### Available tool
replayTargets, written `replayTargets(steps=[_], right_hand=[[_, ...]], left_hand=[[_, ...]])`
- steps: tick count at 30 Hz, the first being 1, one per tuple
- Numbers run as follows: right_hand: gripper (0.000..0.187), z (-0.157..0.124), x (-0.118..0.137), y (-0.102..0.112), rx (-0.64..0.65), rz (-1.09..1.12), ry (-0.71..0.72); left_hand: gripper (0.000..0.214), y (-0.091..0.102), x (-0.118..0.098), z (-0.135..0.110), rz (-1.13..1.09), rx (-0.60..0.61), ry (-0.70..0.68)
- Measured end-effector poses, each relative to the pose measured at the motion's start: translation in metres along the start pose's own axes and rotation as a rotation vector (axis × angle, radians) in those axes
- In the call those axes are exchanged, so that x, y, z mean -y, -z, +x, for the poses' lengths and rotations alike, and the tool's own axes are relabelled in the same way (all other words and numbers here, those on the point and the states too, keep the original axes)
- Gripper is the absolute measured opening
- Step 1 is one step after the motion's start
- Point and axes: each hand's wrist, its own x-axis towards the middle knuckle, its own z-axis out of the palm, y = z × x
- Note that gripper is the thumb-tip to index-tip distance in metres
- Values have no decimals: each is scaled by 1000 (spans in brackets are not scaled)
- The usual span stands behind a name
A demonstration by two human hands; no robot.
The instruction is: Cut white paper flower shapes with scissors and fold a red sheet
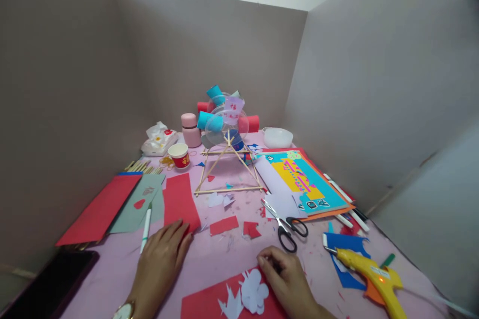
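My left hand (161, 259) lies flat and open on the pink table, fingertips touching the near end of a red paper strip (180, 201). My right hand (286, 275) is curled closed at the top edge of a red sheet (204, 303) that carries white paper cut-outs (254, 290); whether its fingers pinch anything I cannot make out. Black-handled scissors (286, 224) lie just beyond my right hand. A yellow glue gun (374, 275) rests to the right of it.
A stick-framed wheel with coloured paper cups (224, 124) stands at the back centre. Around it are a red paper cup (180, 155), pink bottle (190, 130), white bowl (277, 136), colourful printed sheet (299, 177), red and green papers (123, 204), a pen (145, 227), and a dark tablet (52, 286). Grey partition walls enclose the table.
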Motion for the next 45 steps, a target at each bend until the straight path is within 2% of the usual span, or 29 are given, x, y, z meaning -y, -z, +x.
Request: replayTargets(steps=[3, 7, 13, 18, 26, 29, 33, 38, 45], right_hand=[[37, -2, -10, -3, 30, 107, -60], [42, -3, -19, -6, 6, 246, -162], [43, -2, -6, 4, 82, 348, -313], [39, -1, 2, 10, 51, 318, -284], [32, 3, -3, 8, 40, 285, -197], [30, 6, -4, 6, 39, 269, -167], [27, 8, -4, 5, 36, 243, -151], [28, 7, -3, 2, 32, 207, -159], [34, 7, -9, 0, 130, 45, -125]], left_hand=[[42, 2, -3, -2, 46, -33, 15], [38, 4, -9, -1, 89, -49, 49], [38, 2, -13, -2, 69, -51, 95], [35, 2, -15, -3, 43, -26, 107], [19, 8, -17, -1, -7, -22, 73], [19, 12, -17, -1, -34, -51, 48], [24, 14, -13, -2, -79, -143, 54], [21, 18, -1, -2, -176, -327, 79], [21, 32, 14, -7, -228, -605, 239]])
